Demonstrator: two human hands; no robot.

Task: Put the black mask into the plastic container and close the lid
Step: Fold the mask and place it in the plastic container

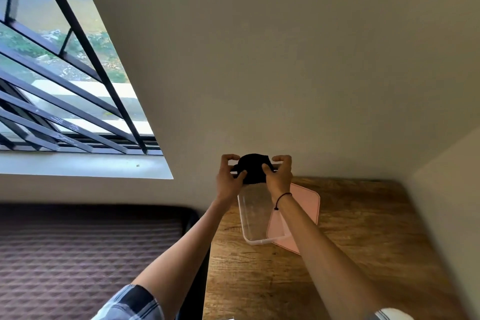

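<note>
Matt black cloth mask (254, 169), clear glossy plastic container (253, 215), smooth pink plastic lid (302, 212), grainy wooden table (350, 241)

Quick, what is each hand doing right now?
Left hand: closed on the left side of the black mask.
Right hand: closed on the mask's right side.

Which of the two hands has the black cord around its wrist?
The right hand, gripping the black mask's right side; a thin cord circles its wrist. The left hand's wrist is bare.
</note>
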